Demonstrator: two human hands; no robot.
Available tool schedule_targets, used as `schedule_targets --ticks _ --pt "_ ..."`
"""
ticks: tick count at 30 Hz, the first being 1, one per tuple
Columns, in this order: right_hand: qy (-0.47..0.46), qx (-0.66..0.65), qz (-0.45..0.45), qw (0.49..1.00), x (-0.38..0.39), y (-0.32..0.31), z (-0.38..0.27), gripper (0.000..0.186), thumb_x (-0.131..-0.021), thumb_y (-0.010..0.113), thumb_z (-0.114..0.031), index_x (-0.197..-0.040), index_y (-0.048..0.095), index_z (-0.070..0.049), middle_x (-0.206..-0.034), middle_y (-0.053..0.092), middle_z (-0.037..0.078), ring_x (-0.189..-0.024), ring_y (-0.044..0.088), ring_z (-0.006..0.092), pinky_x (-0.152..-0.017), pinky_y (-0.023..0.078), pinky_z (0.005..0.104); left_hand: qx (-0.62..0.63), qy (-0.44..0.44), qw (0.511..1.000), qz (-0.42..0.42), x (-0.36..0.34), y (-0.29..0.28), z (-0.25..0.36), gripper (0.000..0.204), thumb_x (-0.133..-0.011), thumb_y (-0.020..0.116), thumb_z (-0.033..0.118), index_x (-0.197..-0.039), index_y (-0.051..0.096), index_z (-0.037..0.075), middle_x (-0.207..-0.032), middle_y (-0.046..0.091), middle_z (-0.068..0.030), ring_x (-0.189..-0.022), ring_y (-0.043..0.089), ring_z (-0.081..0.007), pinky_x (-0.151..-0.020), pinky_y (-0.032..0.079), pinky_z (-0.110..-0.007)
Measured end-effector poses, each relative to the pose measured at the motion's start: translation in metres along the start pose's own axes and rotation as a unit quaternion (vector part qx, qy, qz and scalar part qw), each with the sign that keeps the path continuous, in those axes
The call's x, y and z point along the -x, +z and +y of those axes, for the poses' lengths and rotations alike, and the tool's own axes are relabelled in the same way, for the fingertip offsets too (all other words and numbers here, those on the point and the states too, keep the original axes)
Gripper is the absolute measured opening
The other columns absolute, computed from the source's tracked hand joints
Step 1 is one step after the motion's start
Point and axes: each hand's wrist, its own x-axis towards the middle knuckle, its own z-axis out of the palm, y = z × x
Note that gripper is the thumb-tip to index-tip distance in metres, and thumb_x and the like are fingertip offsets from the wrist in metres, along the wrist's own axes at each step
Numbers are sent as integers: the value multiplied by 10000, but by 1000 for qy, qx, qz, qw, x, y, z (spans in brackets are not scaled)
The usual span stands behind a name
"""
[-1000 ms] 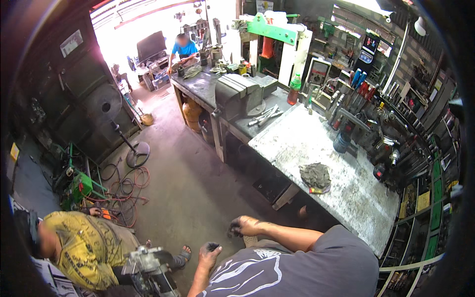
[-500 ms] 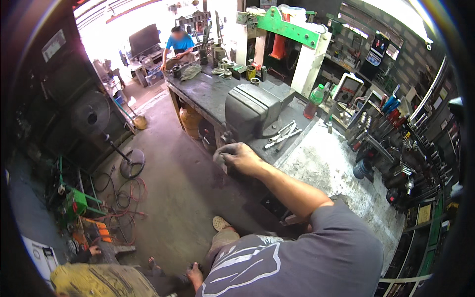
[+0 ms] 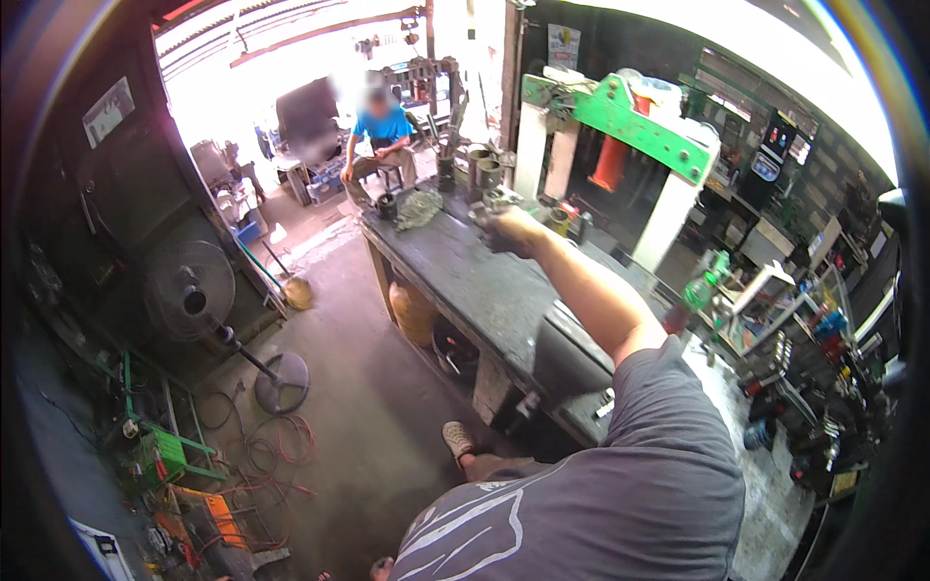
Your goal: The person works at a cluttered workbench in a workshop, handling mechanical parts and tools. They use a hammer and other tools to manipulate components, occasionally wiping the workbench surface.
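My right arm stretches over the dark workbench (image 3: 484,281), with my right hand (image 3: 511,232) low over its far part. The fingers point down beside small metal parts (image 3: 496,199); blur and the hand itself hide whether they grip anything. Close by lie a crumpled greyish cloth (image 3: 419,208), metal cylinders (image 3: 487,172) and a yellowish can (image 3: 559,221). Under my forearm is a large dark grey metal block (image 3: 573,353), partly covered by the arm. Only a bit of my left hand (image 3: 382,569) shows at the lower edge, its fingers cut off.
A person in a blue shirt (image 3: 385,126) sits beyond the bench. A press with a green beam (image 3: 639,124) stands at the right, near a green-capped bottle (image 3: 696,293). Left are a standing fan (image 3: 281,382), cables (image 3: 276,455) and a green metal frame (image 3: 160,402).
My right hand has moved from beside the grey block to the bench's far part. The view has shifted, and the person with the yellow headwear at lower left is out of sight.
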Motion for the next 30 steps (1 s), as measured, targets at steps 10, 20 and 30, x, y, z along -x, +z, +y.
schedule_targets --ticks 10,20,30 --pt "-269 27 429 862 -197 -284 -256 613 -998 672 -550 -1321 649 -29 -1135 717 136 -937 718 314 -806 605 492 -63 13 998 11 -132 -15 193 554 -995 659 481 -1163 725 -43 -972 757 -256 -886 697 -394 -815 544 -514" --pt "-8 622 276 733 -122 -226 -125 772 -865 830 -451 -1476 601 -38 -1283 724 199 -1175 687 296 -1056 515 408 -130 67 989 -21 -202 -51 219 534 -991 662 452 -1180 713 -45 -941 751 -277 -876 711 -440 -807 556 -540" --pt "28 581 375 722 247 -143 -63 407 -955 752 -391 -1134 750 -25 -822 755 141 -716 735 259 -686 582 432 -107 -28 982 -155 -266 -112 209 345 -923 745 145 -1180 717 -83 -963 770 -231 -924 727 -341 -862 574 -443"
